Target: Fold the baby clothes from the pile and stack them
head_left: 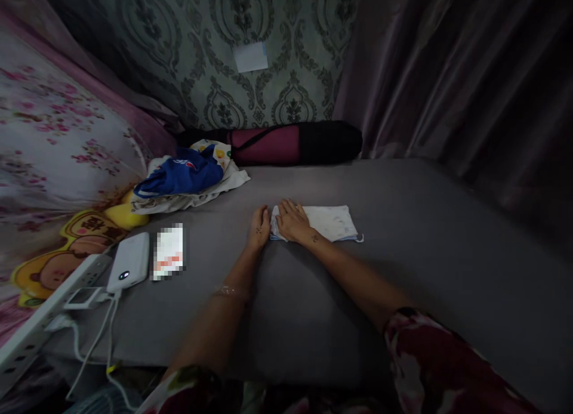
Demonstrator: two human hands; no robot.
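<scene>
A white folded cloth point(333, 222) lies flat on the grey bed sheet point(295, 318), with a bluish layer showing along its lower edge and a short string at its lower right corner. My right hand point(293, 221) rests palm down on the cloth's left part, fingers stretched out, hiding that area. At the cloth's left end, my left hand point(259, 228) stands on its side, fingers extended beside the edge. Whether those fingertips touch the fabric is hard to see. Neither hand grips the cloth.
A clothes pile point(188, 172) lies back left, before a maroon-and-black rolled bag point(286, 144) along the wall. To the left are a white power bank point(129, 262), a blurred card-like item point(169, 251), a power strip point(49, 315), cables and a yellow cartoon cushion point(58, 265). Curtains hang at right.
</scene>
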